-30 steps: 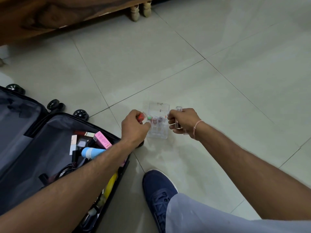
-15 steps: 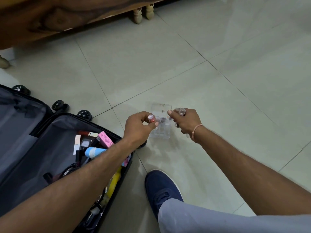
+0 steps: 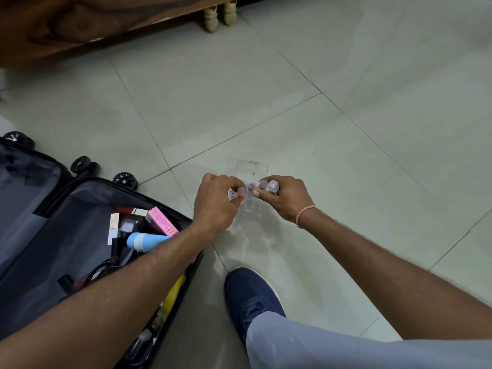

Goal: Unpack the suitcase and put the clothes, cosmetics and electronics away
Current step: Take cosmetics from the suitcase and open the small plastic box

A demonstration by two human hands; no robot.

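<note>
Left grip (image 3: 217, 203) pinches a small pink-capped lipstick (image 3: 237, 193); right grip (image 3: 286, 199) clasps a clear-capped tube (image 3: 273, 187) — light, slippery; hold mid-barrel.

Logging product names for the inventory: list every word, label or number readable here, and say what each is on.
No text can be read.
Pink box in the suitcase: dark print lines, too blurred to read.
Blue bottle: pale label band, no legible text.
Small tubes held by the left hand and right hand: no readable markings.
</note>
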